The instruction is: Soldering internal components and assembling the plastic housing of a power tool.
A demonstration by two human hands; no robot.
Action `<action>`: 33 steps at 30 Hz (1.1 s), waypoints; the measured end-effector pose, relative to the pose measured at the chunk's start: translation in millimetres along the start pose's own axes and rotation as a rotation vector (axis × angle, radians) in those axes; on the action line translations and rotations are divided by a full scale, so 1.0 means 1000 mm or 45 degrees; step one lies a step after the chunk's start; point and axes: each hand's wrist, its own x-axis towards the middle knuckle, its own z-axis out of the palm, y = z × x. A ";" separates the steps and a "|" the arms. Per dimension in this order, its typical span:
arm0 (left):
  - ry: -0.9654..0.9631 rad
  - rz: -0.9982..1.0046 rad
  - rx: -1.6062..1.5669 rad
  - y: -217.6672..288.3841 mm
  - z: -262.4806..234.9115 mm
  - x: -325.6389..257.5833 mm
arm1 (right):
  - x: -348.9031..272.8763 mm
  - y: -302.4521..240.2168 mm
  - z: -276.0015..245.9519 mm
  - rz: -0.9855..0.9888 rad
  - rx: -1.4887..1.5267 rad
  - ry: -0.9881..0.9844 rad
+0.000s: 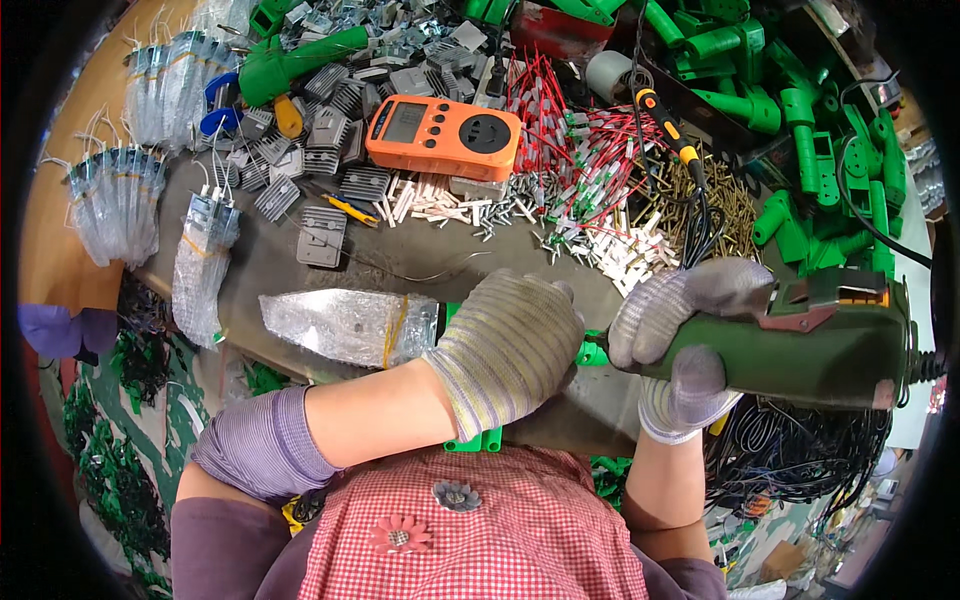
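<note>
My left hand [510, 345], in a striped knit glove, is closed over a green plastic housing [482, 440]. Most of that housing is hidden under the glove; bits of it show below and above the hand. In my right hand [665, 315], also gloved, lies a thick dark green electric screwdriver [820, 355], held level with its front end pointing left at the green part beside my left fingers. Whether its tip touches a screw cannot be seen. Just left of my left hand, a bubble-wrapped circuit board [345, 325] with a rubber band rests on the bench.
An orange meter [443, 138] sits beyond my hands, among grey heat sinks [322, 237], red-wired parts [590, 150], white sleeves [630, 250] and brass screws [725, 195]. Green housings [800, 140] pile up at the right. More wrapped boards [115, 205] stand left; black cables [800, 450] hang lower right.
</note>
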 end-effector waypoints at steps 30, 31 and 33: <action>0.177 0.015 0.023 -0.011 -0.005 0.019 | -0.006 -0.041 -0.001 -0.075 0.358 -0.172; 0.191 -0.025 0.004 -0.012 -0.006 0.021 | 0.009 -0.051 0.019 -0.110 0.338 -0.707; 0.194 -0.061 -0.090 -0.012 -0.003 0.020 | 0.001 -0.048 0.026 -0.076 0.196 -0.817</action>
